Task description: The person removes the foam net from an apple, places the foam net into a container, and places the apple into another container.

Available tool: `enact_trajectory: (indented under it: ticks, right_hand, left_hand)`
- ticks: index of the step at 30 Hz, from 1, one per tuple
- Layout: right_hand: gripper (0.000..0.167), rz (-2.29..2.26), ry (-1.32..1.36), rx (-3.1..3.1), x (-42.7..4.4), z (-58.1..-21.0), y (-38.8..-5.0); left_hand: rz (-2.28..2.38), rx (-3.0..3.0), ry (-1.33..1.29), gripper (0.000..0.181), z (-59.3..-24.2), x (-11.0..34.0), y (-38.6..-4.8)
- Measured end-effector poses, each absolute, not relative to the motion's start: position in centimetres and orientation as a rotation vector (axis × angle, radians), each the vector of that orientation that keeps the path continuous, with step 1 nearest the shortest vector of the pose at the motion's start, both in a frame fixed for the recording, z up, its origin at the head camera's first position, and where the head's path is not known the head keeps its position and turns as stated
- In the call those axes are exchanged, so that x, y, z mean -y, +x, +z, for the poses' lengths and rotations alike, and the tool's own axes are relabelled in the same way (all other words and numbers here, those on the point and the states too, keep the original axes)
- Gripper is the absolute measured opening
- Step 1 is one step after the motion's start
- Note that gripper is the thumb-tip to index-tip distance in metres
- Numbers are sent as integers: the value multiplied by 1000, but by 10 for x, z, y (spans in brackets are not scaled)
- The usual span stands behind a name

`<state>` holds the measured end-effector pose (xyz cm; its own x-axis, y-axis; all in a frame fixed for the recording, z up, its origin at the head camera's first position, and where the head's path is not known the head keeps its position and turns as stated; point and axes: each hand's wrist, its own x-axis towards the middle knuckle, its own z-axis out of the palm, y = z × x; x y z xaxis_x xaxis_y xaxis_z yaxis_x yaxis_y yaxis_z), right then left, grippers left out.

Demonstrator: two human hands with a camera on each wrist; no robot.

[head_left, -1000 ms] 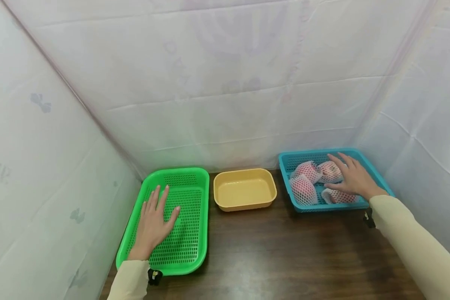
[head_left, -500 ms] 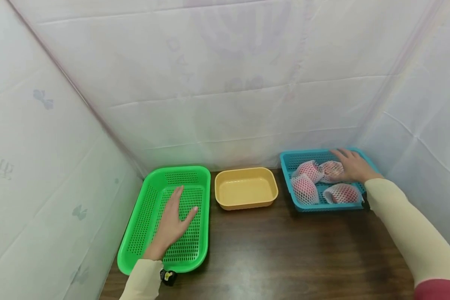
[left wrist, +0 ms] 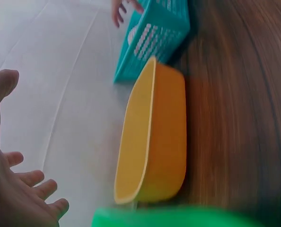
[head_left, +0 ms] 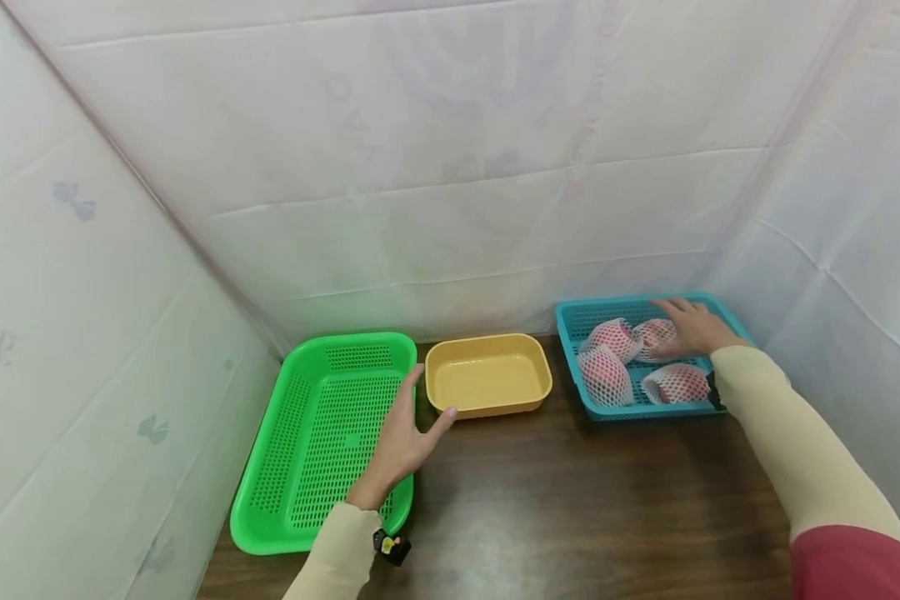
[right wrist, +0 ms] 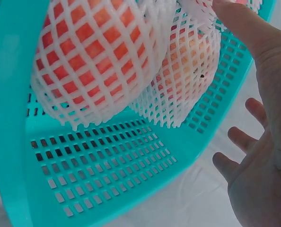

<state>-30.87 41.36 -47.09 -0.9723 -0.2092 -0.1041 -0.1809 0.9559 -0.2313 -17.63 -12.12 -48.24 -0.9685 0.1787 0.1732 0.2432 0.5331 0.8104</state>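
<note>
My right hand [head_left: 696, 331] hovers over the back right of the blue basket [head_left: 622, 412], fingers spread and relaxed. In the right wrist view its thumb [right wrist: 244, 23] reaches over the fruit; whether it touches cannot be told. Several red, apple-like fruits in white foam nets lie in that basket. The back one [head_left: 651, 340] is nearest the right hand, and a front one [head_left: 678, 383] lies under the wrist. My left hand [head_left: 401, 442] holds nothing. It hangs over the green basket's right edge, thumb and fingers apart, near the yellow tray [head_left: 487, 379].
The green basket [head_left: 345, 442] has nothing in it and stands at the left. Between the two baskets sits the shallow yellow tray, also bare inside. White cloth walls [head_left: 420, 208] rise behind and at both sides of the brown wooden table [head_left: 555, 500].
My left hand has moved right, from over the green basket to its right edge by the yellow tray. My right hand has shifted toward the back of the blue basket, close to the back fruit.
</note>
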Motion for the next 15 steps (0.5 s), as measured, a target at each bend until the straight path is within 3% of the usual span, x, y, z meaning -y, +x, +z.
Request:
enact_trajectory:
  ticks: [15]
  right_hand:
    - [102,-323,-175,-2887,-404,-468,-318]
  left_hand:
    - [-1654,2575,-484,82,-506,47,-181]
